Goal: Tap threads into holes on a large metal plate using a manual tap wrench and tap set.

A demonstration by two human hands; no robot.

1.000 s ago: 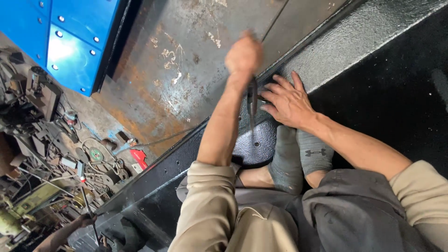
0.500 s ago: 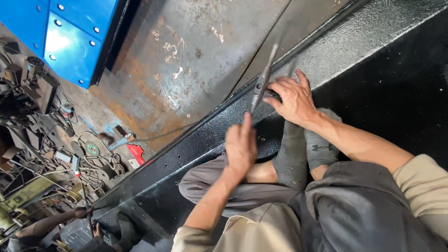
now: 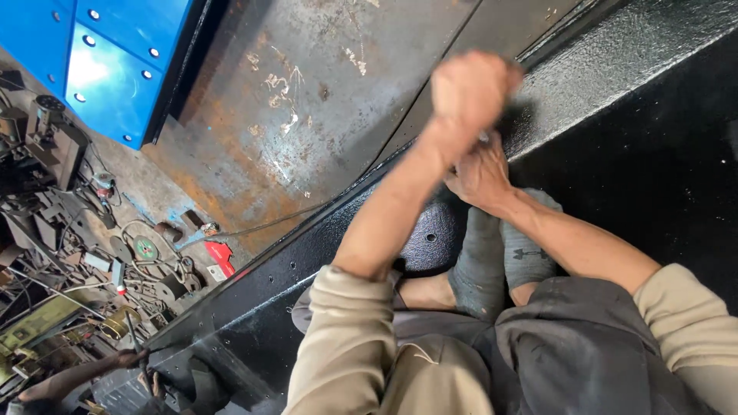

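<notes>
My left hand (image 3: 469, 92) is a blurred, closed fist raised over the edge of a black painted steel beam (image 3: 615, 69). A short glint of a thin metal rod (image 3: 484, 139) shows just under the fist; the rest is hidden. Directly below, my right hand (image 3: 483, 178) presses on the beam, and my left wrist covers its fingers. I sit on the black frame with my grey-socked feet (image 3: 500, 257) tucked under my arms.
A rusty steel plate (image 3: 307, 115) lies beyond the beam, with a blue panel (image 3: 100, 61) at the top left. Scrap parts, cables and a red piece (image 3: 223, 257) litter the floor at left. Another person's hand (image 3: 123, 360) shows at the bottom left.
My left hand has swung up from beside my knee to a raised fist above my right hand. The long rod seen standing at my right hand is now mostly hidden.
</notes>
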